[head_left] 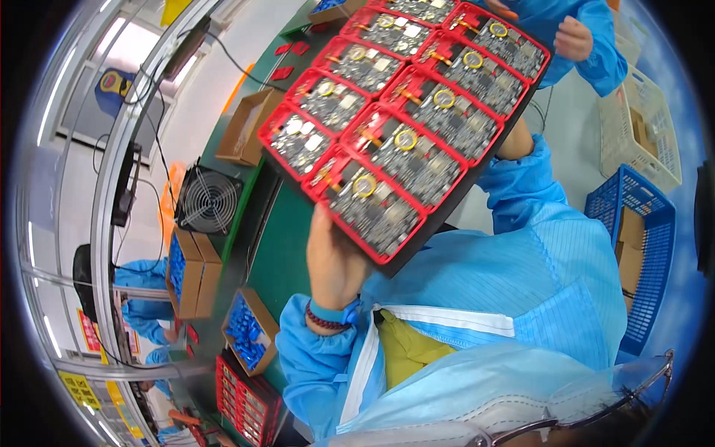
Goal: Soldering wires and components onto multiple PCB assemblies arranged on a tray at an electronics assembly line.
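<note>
Circuit boards (443, 112) fill the cells of a red tray (339, 141), backed by a dark slab (471, 179) and held tilted in the air before the person's chest. The left hand (334, 257) pinches the near corner, thumb at the edge and fingers mostly hidden beneath. The right hand is out of sight behind the tray's right side, with only its wrist (515, 145) showing, so I cannot tell how that grip stands.

A steeper tilt could make boards slide or lift from their cells, as no cover shows over them. If the right-side support slipped, the corner pinch alone might let everything twist and drop. A co-worker's hand (572, 39) is near the far corner, so a careless swing could bump it. Lowered left without looking, the load might strike the fan (210, 200) or the carton of blue pieces (259, 309) on the green tabletop (287, 238).

As for writing, I can make out none on the boards. Farther out, a yellow sign (77, 393) bears dark characters and a red poster (88, 329) hangs nearby, both too small and warped to read reliably.
</note>
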